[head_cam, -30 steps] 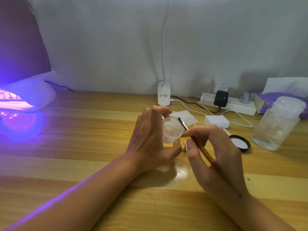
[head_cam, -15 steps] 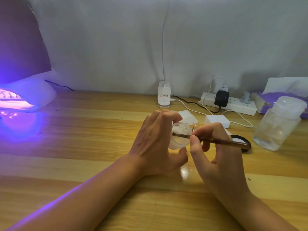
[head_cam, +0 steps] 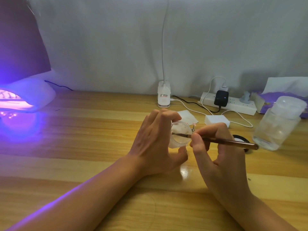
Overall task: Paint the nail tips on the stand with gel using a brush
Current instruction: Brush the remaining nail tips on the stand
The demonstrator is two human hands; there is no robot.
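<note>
At worktop (head_cam: 83, 147) centre: left hand (head_cam: 155, 144), grip curled round tilted gel jar (head_cam: 180, 136). Right hand (head_cam: 216, 147), grip pinching brush (head_cam: 221, 140), bristles inside jar. Step judged: loading gel. Next: carry the loaded tip to nail tips (head_cam: 193, 126), just behind jar, without dripping.

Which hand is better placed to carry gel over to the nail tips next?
Right, most likely. The right hand pinches the brush, whose bristles sit in the gel jar. The left hand holds that jar.
</note>
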